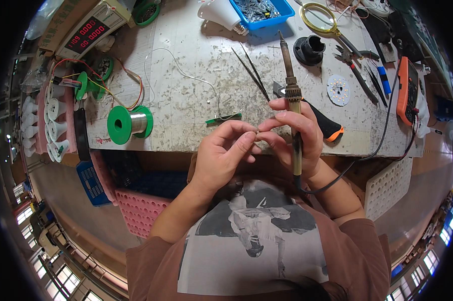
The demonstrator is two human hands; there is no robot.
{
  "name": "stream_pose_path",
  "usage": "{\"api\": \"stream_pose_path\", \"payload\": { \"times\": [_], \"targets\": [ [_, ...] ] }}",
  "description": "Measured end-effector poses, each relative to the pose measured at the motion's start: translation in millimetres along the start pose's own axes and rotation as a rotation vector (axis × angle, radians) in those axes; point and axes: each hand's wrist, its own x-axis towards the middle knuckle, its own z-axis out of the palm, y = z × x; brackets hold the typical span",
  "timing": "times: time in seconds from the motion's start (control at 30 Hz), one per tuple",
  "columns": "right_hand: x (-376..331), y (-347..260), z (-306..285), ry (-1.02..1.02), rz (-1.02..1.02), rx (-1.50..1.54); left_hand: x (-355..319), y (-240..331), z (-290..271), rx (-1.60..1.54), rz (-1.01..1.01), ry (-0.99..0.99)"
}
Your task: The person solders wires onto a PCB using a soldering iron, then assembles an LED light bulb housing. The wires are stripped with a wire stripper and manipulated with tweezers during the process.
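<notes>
Near the table's front edge, the fingertips of my left hand (219,153) and my right hand (306,135) meet in a pinch. Whatever tiny piece lies between them is too small to make out. A soldering iron (288,65) rests in my right hand, between thumb and fingers, its tip pointing away over the table and its black cable trailing right. Just beyond my left fingers lies a narrow green strip (224,119), with a thin pale wire running from it. Behind the iron's handle, a tool with a black and orange handle (332,128) is partly covered by my right hand.
A green spool of solder (140,123) stands left. Tweezers (251,75), a black socket-like part (309,50), a round LED board (338,90), pliers (357,75), a magnifying glass (319,20) and an orange multimeter (408,90) lie beyond. A blue bin (271,22) holds small metal parts.
</notes>
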Motion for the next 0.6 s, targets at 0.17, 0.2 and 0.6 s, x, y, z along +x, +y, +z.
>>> {"api": "stream_pose_path", "payload": {
  "times": [0.17, 0.2, 0.6],
  "targets": [
    [-11, 5, 3, 0.006, -0.122, -0.079, 1, 1, -3, -0.148, -0.026, -0.011],
    [-17, 6, 4, -0.008, -0.089, -0.035, 1, 2, -4, -0.140, -0.030, -0.012],
    [-9, 3, 5, 0.012, -0.033, 0.016, -1, 0, -4, 0.301, 0.179, 0.079]
  ]
}}
